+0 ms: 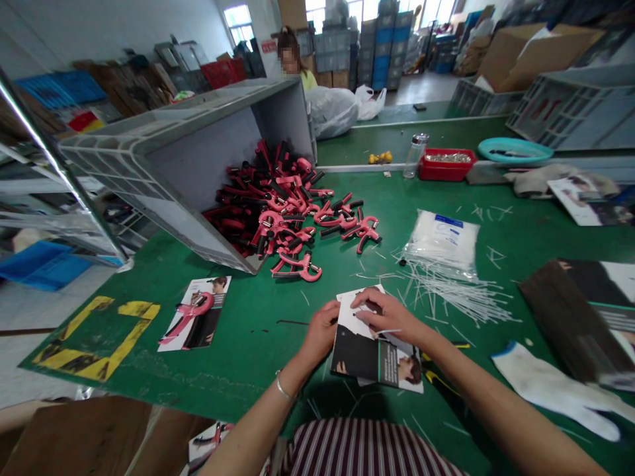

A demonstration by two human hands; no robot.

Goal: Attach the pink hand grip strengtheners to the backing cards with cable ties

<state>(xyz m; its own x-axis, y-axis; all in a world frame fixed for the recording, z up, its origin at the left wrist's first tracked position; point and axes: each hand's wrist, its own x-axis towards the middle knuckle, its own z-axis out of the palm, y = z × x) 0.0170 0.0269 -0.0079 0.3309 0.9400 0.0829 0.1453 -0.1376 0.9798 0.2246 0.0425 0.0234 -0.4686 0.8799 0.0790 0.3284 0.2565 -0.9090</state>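
A printed cardboard card (357,350), with a dark picture and small text, lies before me over other cards. My left hand (321,330) is closed on its left edge, the fingertips partly hidden. My right hand (389,316) bends over the card's upper part, thumb and forefinger close to a small hole. A thin white cable tie (391,331) sticks out from under that hand; its other end is hidden. Farther left, a pink hand gripper (191,314) lies on another card (171,338). Many pink-and-black hand grippers (288,198) spill from a tipped grey crate (163,142).
Loose white cable ties (456,294) fan out below a clear bag of ties (441,244). Yellow-handled pliers (439,380) lie under my right forearm. At right are a white glove (555,387) and a card stack (570,317). A red tray (446,165) stands behind; a person sits beyond.
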